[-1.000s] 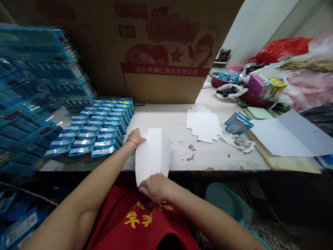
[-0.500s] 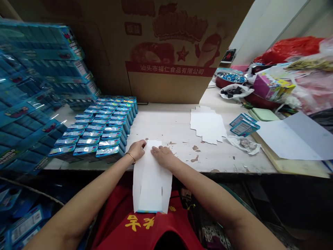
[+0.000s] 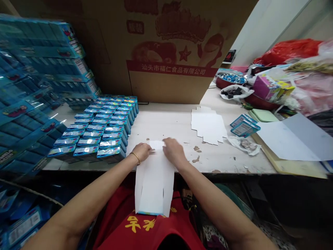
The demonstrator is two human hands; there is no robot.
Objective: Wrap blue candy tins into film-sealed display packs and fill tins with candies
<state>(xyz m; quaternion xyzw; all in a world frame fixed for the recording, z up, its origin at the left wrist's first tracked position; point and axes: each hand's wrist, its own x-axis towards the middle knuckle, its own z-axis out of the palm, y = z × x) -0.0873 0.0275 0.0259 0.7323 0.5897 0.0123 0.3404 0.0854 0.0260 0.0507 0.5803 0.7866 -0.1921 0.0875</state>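
A partly folded cardboard box blank (image 3: 153, 180), white inside with a blue printed edge at the bottom, extends from the table over the edge towards my red apron. Its long side panels stand up a little. My left hand (image 3: 142, 152) pinches a small flap at the far left end of the blank. At the far right end, my right hand (image 3: 174, 152) has its fingers curled at the blank's edge, slightly blurred. To the right lie flat white cardboard blanks (image 3: 208, 125).
Rows of filled blue boxes (image 3: 88, 133) stand left, beside stacked blue display packs (image 3: 52, 59). A large brown carton (image 3: 166, 83) blocks the back. Two small blue boxes (image 3: 244, 126), papers (image 3: 286, 139), a red bowl (image 3: 229, 81) and plastic bags (image 3: 293, 52) occupy the right.
My right hand has moved right, from lying over the blank's middle to its right edge. My left hand has shifted slightly right and nearer to me, and a small flap now shows at its fingertips.
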